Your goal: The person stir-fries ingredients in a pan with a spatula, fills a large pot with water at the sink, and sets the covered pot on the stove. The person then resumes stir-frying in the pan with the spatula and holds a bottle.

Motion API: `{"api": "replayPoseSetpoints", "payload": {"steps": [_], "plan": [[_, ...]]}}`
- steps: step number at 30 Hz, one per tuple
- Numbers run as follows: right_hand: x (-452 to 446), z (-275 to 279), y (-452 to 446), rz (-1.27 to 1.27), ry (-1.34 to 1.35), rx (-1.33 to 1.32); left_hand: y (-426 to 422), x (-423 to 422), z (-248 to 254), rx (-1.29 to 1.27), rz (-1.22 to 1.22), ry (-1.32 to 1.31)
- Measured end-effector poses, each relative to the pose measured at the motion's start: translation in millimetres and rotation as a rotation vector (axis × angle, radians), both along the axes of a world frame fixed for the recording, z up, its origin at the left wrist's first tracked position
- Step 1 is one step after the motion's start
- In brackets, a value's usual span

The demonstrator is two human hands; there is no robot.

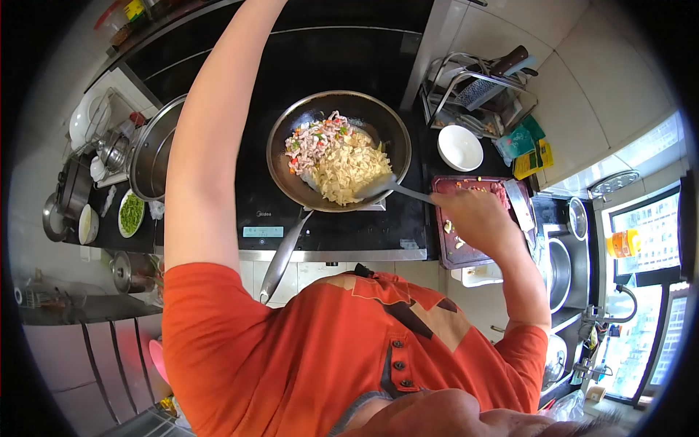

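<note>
right hand works a spatula in the pan while the left reaches out of sight

in the head view, we see our right hand (472,220) wrapped around the handle of a grey long-handled spatula (413,193); the grip is narrow, filled by the slim handle. we seem to hold it far back so that our fingers stay away from the hot pan. its blade meets the edge of a heap of pale yellow thin slices (349,169), which lies beside diced pinkish meat with red and green bits (313,137). both sit inside a round dark metal pan (395,131), on a black glass cooktop (342,244).

the pan's silver metal handle (280,262) points back toward our body, presumably for easy reach, though no hand is on it. our bare left arm (207,146) stretches past the pan and leaves the frame at the top, so we cannot tell how the left hand is set.

to the right, a round white bowl (460,148) stands near the pan, just beyond a reddish-brown cutting board (473,255), probably kept within arm's length. chopped green pieces (132,213) lie on an oval white plate to the left, out of the spatula's way.
</note>
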State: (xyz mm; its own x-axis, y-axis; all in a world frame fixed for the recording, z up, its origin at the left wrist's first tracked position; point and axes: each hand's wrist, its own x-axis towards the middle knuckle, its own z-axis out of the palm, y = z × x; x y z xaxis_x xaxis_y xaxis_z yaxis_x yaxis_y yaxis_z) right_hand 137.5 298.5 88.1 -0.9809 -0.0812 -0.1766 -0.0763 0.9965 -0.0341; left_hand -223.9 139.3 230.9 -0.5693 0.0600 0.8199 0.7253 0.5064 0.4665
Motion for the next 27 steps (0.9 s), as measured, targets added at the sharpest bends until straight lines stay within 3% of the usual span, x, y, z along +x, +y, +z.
{"api": "replayPoseSetpoints", "payload": {"steps": [3,4,5,8,12,14,15,17,21,22,23,27], "plan": [[-19.6,-26.7,1.9,0.024,0.039,0.011,-25.0,49.5,-30.3,-0.024,-0.122,0.262],[-21.2,-24.3,6.6,-0.007,0.054,-0.01,-35.9,70.9,-46.0,0.072,-0.289,0.089],[-22.3,-22.7,9.2,-0.037,0.065,-0.034,-57.6,82.8,-64.4,-0.142,-0.16,0.105],[-32.2,-8.6,10.3,-0.13,0.056,-0.066,-105.7,133.6,-120.6,-0.059,-0.434,-0.217],[-86.1,-72.7,18.7,-0.126,0.125,-0.139,-168.9,176.2,-204.5,-0.063,-0.526,-0.762],[-81.4,-70.9,12.8,-0.076,0.116,-0.152,-198.1,193.8,-248.6,0.041,-0.553,-0.887],[-77.1,-68.5,10.6,-0.028,0.102,-0.161,-211.8,204.8,-254.8,-0.063,-0.532,-0.98],[-56.3,-29.7,-2.8,-0.068,-0.008,-0.141,-227.9,227.2,-262.1,0.081,-0.516,-1.314],[-14.6,45.2,-23.0,-0.068,-0.067,0.006,-245.0,247.4,-281.8,0.128,-0.643,-1.542],[-11.2,52.6,-27.0,-0.039,-0.06,0.064,-243.8,252.5,-283.3,0.288,-0.763,-1.674],[-12.8,49.0,-30.6,-0.034,-0.063,0.071,-240.6,257.8,-284.2,0.459,-0.885,-1.797],[-39.9,-5.2,-41.7,0.006,-0.073,0.168,-229.0,264.6,-285.5,0.565,-0.973,-1.902]]}}
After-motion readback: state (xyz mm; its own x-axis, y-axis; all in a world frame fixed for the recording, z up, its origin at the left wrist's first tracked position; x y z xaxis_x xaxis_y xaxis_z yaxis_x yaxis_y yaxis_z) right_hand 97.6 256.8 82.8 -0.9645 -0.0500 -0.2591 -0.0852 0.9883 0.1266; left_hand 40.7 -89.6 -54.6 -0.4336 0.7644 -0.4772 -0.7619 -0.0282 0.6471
